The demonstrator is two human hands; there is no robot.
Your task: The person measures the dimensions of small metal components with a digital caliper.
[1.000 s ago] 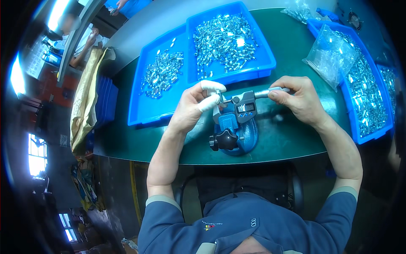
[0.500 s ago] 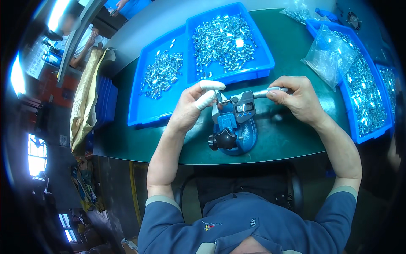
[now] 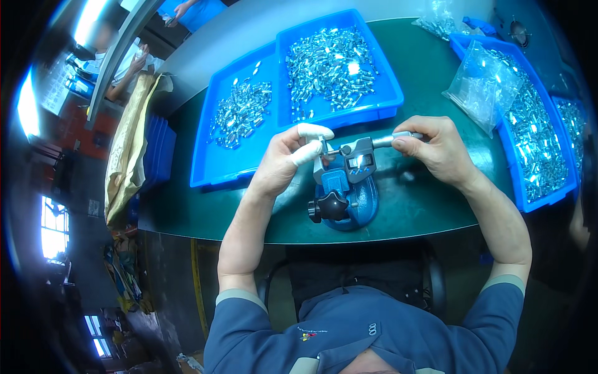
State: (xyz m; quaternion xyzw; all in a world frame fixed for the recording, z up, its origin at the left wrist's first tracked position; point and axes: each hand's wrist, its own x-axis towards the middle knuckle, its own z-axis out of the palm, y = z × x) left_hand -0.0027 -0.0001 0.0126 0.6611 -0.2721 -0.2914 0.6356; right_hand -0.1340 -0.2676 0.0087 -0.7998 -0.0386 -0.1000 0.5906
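A digital micrometer (image 3: 360, 154) sits clamped in a blue stand (image 3: 344, 198) on the green table (image 3: 423, 206). My left hand (image 3: 288, 159), with white finger cots on thumb and forefinger, pinches a small metal part at the micrometer's left jaw. My right hand (image 3: 439, 148) grips the micrometer's silver thimble (image 3: 402, 138) at its right end. A black knob (image 3: 329, 207) sticks out of the stand toward me.
Two blue trays (image 3: 215, 171) (image 3: 380, 103) with several small shiny metal parts lie behind the stand. More blue trays (image 3: 529, 199) of parts and a clear plastic bag (image 3: 486, 84) are at the right. Another person sits at the far left (image 3: 128, 62).
Both hands stay at the micrometer; the left fingers have shifted slightly at the jaw. Nothing else has moved.
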